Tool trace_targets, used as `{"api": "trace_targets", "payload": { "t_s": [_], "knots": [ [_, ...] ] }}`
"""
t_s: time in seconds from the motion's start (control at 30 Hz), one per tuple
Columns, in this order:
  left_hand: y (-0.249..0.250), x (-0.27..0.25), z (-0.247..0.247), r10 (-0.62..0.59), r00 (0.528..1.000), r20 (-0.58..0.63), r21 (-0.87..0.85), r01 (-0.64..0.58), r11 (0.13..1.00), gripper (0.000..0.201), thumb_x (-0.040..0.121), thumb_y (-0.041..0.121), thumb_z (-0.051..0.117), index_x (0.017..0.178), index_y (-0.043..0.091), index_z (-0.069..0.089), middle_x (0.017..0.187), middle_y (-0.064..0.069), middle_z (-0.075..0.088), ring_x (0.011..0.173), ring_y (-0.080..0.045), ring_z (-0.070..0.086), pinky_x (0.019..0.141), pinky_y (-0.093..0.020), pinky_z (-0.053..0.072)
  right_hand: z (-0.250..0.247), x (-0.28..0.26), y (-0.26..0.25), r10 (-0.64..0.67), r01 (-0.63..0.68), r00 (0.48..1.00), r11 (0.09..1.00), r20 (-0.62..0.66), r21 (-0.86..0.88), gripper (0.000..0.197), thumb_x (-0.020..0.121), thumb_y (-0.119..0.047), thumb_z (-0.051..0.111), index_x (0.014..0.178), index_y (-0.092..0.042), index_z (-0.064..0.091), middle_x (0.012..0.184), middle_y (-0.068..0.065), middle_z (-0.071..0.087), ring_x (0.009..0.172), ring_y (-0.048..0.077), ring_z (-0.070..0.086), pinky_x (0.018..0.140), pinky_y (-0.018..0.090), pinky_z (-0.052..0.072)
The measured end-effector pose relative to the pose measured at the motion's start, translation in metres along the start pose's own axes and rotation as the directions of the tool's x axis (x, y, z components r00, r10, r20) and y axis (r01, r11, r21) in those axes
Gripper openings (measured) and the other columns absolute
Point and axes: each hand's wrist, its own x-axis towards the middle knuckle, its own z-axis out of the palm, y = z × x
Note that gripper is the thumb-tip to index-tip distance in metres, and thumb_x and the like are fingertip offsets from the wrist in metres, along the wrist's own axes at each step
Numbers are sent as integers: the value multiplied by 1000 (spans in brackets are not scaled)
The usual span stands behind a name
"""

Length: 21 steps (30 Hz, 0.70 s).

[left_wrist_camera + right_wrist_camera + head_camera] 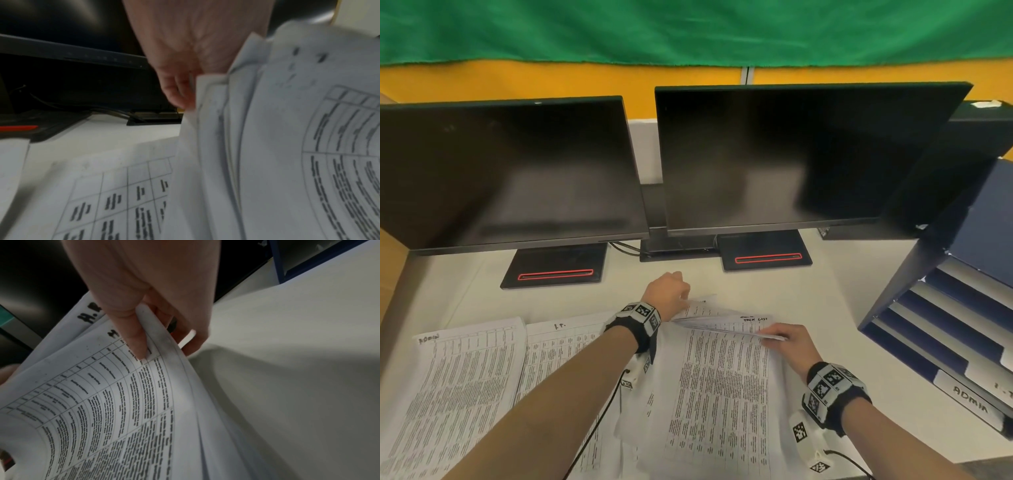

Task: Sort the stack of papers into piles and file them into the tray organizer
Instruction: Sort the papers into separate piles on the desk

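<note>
A stack of printed papers [722,377] lies on the white desk in front of me. My right hand [787,339] pinches the top right corner of the upper sheet [115,386], thumb on top, fingers underneath, and lifts it. My left hand [671,291] grips the far left corner of several sheets [257,129] of the same stack. Left of the stack lie two sorted piles, one marked ADMIN [458,394] and one marked I.T. [558,346]. The dark blue tray organizer [945,329] stands at the right, with slots labelled ADMIN [971,399].
Two dark monitors [506,171] [791,154] stand on bases [554,267] behind the papers, with cables between them. The desk's left edge meets a wooden surface [390,246]. Bare desk [835,308] lies between the stack and the organizer.
</note>
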Motion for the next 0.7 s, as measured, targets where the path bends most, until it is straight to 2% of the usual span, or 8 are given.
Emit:
{"api": "trace_targets", "payload": {
  "t_s": [0.1,0.23,0.3,0.37,0.47,0.53,0.6,0.7],
  "knots": [
    [3,-1,-13,89,989,-118,1,-90,996,15,95,30,45,94,17,54,100,-5,60,88,-17,49,75,-28,39,-1,0,-2,15,-15,1000,1000,-4,-5,28,77,7,69,72,-21,75,75,1,71,79,16,63,74,20,44],
    [5,-10,-53,-20,945,-328,-214,-54,975,16,99,30,38,97,16,44,80,-5,62,68,-19,58,62,-30,46,-4,2,-9,35,-34,999,999,29,-27,22,78,7,67,73,-14,72,74,2,67,75,14,60,69,18,43],
    [-2,-18,-81,-64,877,-476,-302,-95,949,16,98,28,42,102,16,51,84,-4,65,75,-22,62,70,-35,51,-4,3,-10,59,-59,998,998,32,-21,12,80,4,66,82,-6,72,81,8,67,78,20,60,68,21,45],
    [-13,-25,-113,-98,786,-611,-355,-162,921,15,96,25,46,104,18,56,92,0,66,83,-19,63,79,-33,52,-2,4,-9,93,-93,995,996,37,-8,17,84,0,63,98,-7,71,93,8,70,85,20,64,71,22,47],
    [-31,-37,-159,-272,637,-722,-502,-211,839,13,94,22,50,100,16,60,91,9,60,82,-1,56,76,-6,43,3,6,-8,139,-140,989,990,52,10,23,90,-9,60,112,-14,65,109,6,69,103,23,64,90,32,47],
    [-46,-43,-180,-419,587,-692,-629,-208,749,11,92,22,51,96,16,60,88,12,58,77,3,51,71,-1,37,6,6,-9,184,-185,981,982,56,21,22,92,-13,57,114,-14,64,115,6,68,107,25,63,100,37,44],
    [-60,-46,-185,-475,615,-629,-701,-184,689,8,91,23,52,95,19,58,88,11,58,80,3,52,71,-9,39,7,7,-9,226,-228,972,973,56,25,24,93,-13,54,115,-13,64,116,8,69,108,27,64,104,44,43],
    [-67,-43,-157,-448,719,-531,-736,-130,664,6,91,21,53,93,19,59,87,9,59,79,3,54,70,-13,42,9,5,-15,265,-268,961,963,72,32,27,95,-15,50,118,-13,63,116,9,69,107,27,64,102,42,44]
  ]
}}
